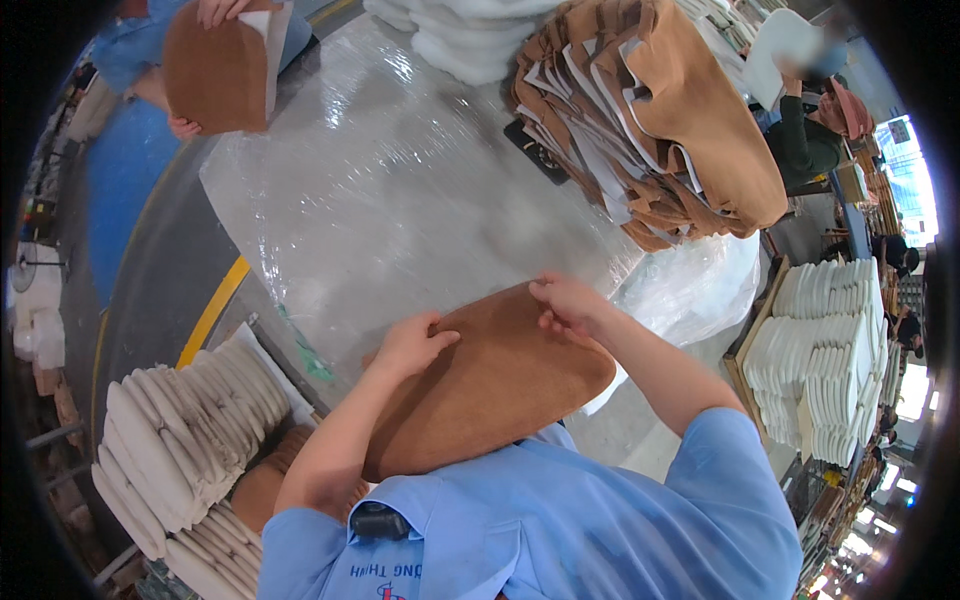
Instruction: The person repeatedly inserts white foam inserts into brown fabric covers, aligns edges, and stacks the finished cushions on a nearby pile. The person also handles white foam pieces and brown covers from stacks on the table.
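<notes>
A brown fabric-covered cushion pad [490, 390] with rounded corners is held up against my chest, over the near edge of a plastic-wrapped table. My left hand [415, 345] grips its upper left edge, thumb on the brown face and fingers curled behind. At the upper right corner, my right hand [568, 308] pinches the edge between thumb and fingers. The pad's far side is hidden from view. Past it, a large pile of brown fabric covers [690, 110] with white lining lies on the far right of the table.
Clear film covers the table [400, 200]. White padding [460, 40] lies at its far edge. Stacked white pads [190, 430] stand at the lower left, more white pads [820, 350] at the right. At the upper left a co-worker holds another brown pad [220, 70]; another person [805, 130] works at the upper right.
</notes>
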The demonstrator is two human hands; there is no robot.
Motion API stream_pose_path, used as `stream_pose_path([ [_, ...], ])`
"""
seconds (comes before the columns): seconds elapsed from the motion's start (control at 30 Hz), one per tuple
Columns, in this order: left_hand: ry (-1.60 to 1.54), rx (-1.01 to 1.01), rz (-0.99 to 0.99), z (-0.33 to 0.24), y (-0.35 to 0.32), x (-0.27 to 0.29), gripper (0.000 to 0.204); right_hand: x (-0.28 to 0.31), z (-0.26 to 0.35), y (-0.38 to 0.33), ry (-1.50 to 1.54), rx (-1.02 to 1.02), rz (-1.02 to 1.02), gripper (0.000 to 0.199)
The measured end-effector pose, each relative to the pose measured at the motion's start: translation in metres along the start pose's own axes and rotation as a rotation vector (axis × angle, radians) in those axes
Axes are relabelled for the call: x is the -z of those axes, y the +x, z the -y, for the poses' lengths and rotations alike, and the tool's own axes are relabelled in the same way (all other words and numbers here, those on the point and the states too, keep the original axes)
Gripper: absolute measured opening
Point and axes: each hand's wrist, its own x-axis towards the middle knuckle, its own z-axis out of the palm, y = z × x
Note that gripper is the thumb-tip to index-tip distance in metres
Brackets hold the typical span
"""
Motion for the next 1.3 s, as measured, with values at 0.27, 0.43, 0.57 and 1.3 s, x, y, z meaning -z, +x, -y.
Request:
stream_pose_path([
  [0.27,0.069,0.096,-0.086,0.052,-0.023,0.015,0.043,-0.046,0.003,0.015,0.593,-0.047,-0.176,0.029],
  [0.43,0.23,-0.011,-0.46,0.064,-0.019,-0.02,0.044,-0.057,-0.006,0.03,0.534,-0.003,-0.299,0.022],
  [0.57,0.258,-0.059,-0.594,0.076,-0.01,-0.026,0.039,-0.066,-0.013,0.037,0.377,0.083,-0.297,0.017],
  [1.3,-1.329,-0.175,-0.816,0.101,-0.159,-0.05,0.064,0.004,-0.099,-0.041,0.459,0.776,-0.168,0.074],
])
